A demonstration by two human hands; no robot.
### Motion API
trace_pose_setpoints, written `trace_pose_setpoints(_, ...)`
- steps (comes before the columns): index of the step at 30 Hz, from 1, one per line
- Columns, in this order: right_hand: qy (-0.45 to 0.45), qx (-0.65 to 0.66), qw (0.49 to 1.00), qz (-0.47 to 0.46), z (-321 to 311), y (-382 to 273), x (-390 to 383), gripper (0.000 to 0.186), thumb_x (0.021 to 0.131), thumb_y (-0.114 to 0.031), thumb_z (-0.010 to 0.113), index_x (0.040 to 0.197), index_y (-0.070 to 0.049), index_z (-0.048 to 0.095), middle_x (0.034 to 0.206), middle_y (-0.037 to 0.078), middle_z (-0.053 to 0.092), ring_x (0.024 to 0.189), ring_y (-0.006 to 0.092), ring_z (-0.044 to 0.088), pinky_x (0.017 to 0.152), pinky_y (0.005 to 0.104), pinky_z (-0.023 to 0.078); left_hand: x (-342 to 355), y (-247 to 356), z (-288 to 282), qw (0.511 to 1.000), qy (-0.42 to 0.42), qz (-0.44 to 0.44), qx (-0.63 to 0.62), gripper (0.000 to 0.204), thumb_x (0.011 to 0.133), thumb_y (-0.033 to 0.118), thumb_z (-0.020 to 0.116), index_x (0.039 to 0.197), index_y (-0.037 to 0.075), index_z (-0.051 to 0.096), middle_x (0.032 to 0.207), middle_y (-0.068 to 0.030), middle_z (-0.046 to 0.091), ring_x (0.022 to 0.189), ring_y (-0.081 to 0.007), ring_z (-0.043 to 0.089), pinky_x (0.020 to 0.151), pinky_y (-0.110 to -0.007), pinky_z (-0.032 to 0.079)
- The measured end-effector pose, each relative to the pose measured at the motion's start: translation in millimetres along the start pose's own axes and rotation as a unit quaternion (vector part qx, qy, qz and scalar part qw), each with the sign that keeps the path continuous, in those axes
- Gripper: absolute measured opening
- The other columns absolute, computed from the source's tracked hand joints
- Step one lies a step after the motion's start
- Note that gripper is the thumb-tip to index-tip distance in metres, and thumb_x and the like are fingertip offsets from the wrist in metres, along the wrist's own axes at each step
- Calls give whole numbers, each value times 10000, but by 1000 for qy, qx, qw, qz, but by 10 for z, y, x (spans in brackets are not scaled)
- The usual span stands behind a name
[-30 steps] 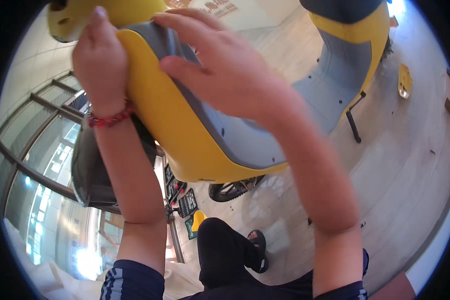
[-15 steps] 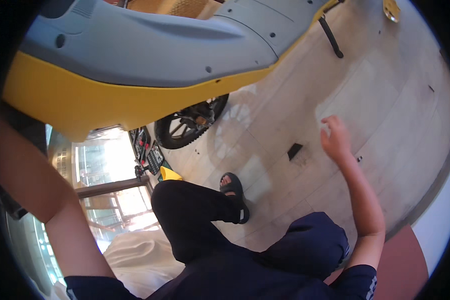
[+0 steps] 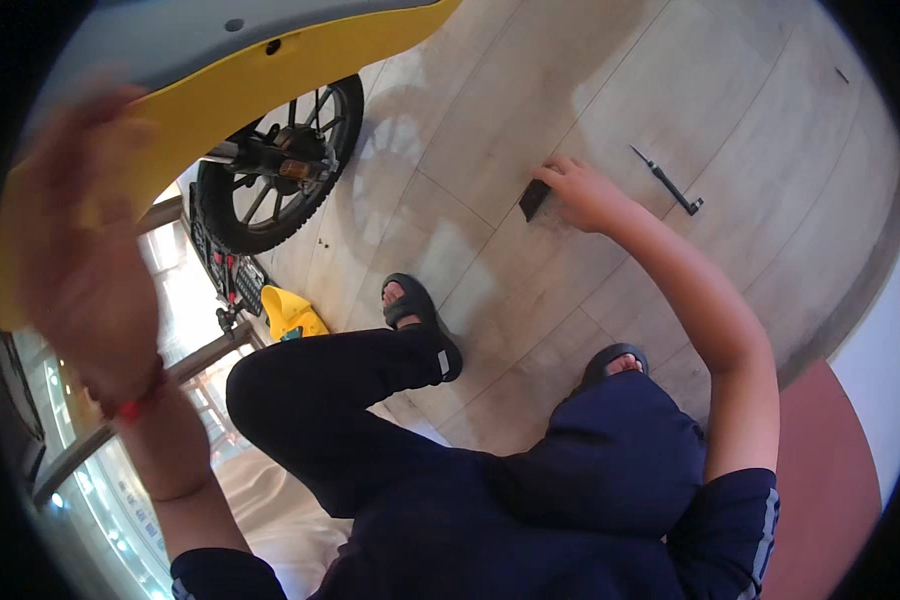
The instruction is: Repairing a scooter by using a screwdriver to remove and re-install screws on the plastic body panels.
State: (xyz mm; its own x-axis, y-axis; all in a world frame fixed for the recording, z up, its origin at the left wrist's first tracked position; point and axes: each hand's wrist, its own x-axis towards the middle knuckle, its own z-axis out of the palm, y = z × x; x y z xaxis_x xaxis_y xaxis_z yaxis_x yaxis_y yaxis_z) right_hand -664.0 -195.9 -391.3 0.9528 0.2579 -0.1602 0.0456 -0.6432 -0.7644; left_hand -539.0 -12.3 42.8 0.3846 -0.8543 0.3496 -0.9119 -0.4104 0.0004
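Observation:
My right hand (image 3: 585, 197) reaches down to the floor. Its fingers close on the upper end of a small black flat piece (image 3: 534, 203) with slanted ends; I cannot tell if the piece is lifted off the floor. To the right of that hand lies a thin dark tool (image 3: 670, 182) with a slim pale tip and a knobbed end. My left hand (image 3: 95, 240), a red band at its wrist, is raised in front of the yellow panel (image 3: 300, 65) of a grey and yellow vehicle body. Motion smears its fingers, and whether it touches the panel is unclear.
A black spoked wheel (image 3: 285, 165) stands under the vehicle body. Beside it lie a toolbox (image 3: 225, 265) with tools and a yellow plastic part (image 3: 290, 313). My sandalled feet are on the wood-look floor (image 3: 490, 330). A small dark bit (image 3: 842, 75) lies far right.
My view has shifted, showing less of the vehicle body. My right hand has come to the black piece and closed on its end. The left hand has come into view, and the thin tool is uncovered.

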Motion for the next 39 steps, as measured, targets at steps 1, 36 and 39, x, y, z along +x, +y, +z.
trace_pose_setpoints(1, -2, -33, 999, -4, 48, -1, 49, 567, 782, -12, 607, 1319, -186, 554, 1349, 92, 521, 1223, 328, 511, 984, 429, 457, -151, -29, 165, 996, -74, -37, 25, 210, 944, 68, 581, 1139, 43, 655, 1051, -157, 679, 903, -275, 671, 769, -363, 532)
trace_pose_setpoints(36, 10, 522, 839, 151, -626, -146, -158, 331, 1015, -275, 519, 1136, 2, 652, 878, 26, 658, 761, 87, 585, 723, 261, 505, -963, 67, 2992, 576, -286, -454, -617, 271, 970, 116, 579, 1212, -1, 543, 1031, -83, 639, 867, -142, 642, 796, -293, 537)
trace_pose_setpoints(39, 64, 369, 900, 222, -259, -89, 31, 311, 990, -257, 549, 1149, -4, 637, 979, 89, 658, 844, 176, 631, 754, 319, 524, -1080, -40, 2944, 571, -238, -510, -597, 269, 967, 101, 573, 1212, -8, 540, 1024, -87, 639, 846, -145, 638, 785, -299, 538)
